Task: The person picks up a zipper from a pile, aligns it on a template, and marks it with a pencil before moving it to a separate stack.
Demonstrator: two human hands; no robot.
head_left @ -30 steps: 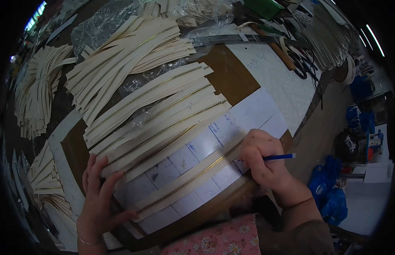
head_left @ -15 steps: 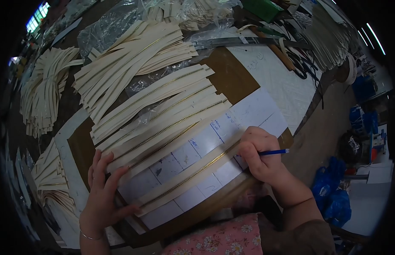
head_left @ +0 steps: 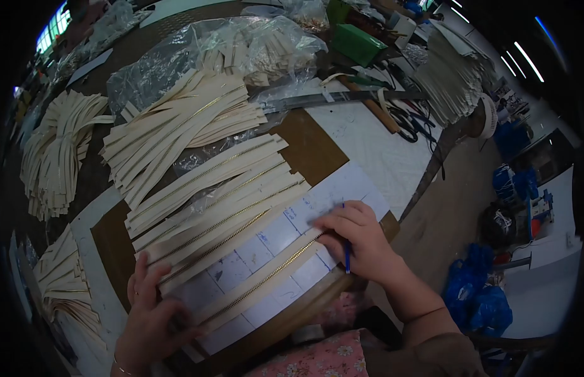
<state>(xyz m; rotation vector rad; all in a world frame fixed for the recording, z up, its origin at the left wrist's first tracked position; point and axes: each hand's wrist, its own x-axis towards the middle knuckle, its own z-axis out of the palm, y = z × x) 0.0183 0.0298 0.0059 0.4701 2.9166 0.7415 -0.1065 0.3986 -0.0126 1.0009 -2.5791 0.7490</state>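
A cream zipper tape with brass teeth (head_left: 276, 276) lies diagonally across a white sheet marked with blue lines (head_left: 242, 267). My right hand (head_left: 364, 242) is at the tape's right end, thumb and fingers bent over it. A blue pen (head_left: 347, 257) is tucked between its fingers, pointing down. At the left, my left hand (head_left: 147, 314) has its fingers spread. Its thumb is by the tape's left end, and its upper fingers rest at the ends of several more zipper tapes (head_left: 216, 220) laid side by side above. The left fingertips are slightly blurred.
A pile of zipper tapes (head_left: 172, 125) and a clear plastic bag (head_left: 154, 60) lie beyond. Bundled tapes (head_left: 56, 151) are at the left. A metal ruler (head_left: 342, 97), scissors (head_left: 405, 125) and a green box (head_left: 358, 45) stand at the back right. Blue bags (head_left: 471, 289) sit at right.
My view has shifted, so the table appears lower and further left. My right hand has turned its pen from level to upright and bent its fingers over the zipper's end. The left thumb has shifted slightly.
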